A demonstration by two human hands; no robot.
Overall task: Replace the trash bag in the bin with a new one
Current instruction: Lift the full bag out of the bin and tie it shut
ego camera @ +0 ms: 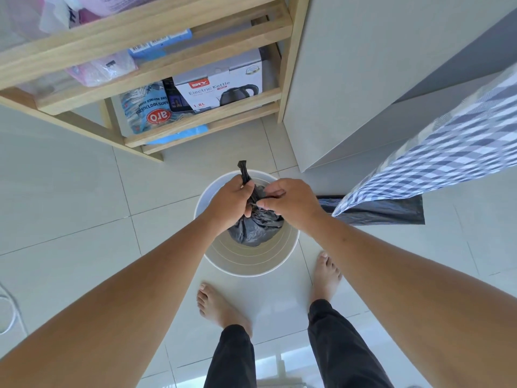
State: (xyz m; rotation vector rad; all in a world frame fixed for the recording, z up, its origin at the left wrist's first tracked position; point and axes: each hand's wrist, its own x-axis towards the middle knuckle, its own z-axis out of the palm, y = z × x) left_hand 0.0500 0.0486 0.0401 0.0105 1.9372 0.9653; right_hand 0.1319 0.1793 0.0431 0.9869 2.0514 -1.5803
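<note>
Nearest the camera: two bare feet on the tiled floor [70, 191], dark trouser legs above them, both just behind the bin.

White round bin [251, 264] sits on the floor directly under both hands. Inner wall bare on the near side, no liner over the rim.

Full black trash bag [256, 228] is bunched up, its body hanging inside the bin mouth, neck gathered at hand level.

Left hand [228, 201]: fingers curled tight round the bag's gathered neck; a twisted tail of black plastic sticks up past the far side of the fist.

Right hand [291, 200]: thumb and fingertips pinching the crumpled plastic of the same bag, just right of the left hand. The two hands nearly touch over the neck.

Right of the right hand: a flat black new bag [391, 211] lying spread on the floor, partly covered by a blue-and-white checked cloth [447, 141] hanging in front of it. Cloth drapes off a pale cabinet [363, 79] further right and beyond.

Beyond the hands, past the bin: wooden shelf unit [195, 119]. Lower level holds an electric kettle box [221, 85] and a blue sugar pack [148, 110] left of it. Upper levels hold pink and clear plastic packages, too blurred to identify.

Far left of the left arm: a thin white cable loop on the floor at the frame edge.
</note>
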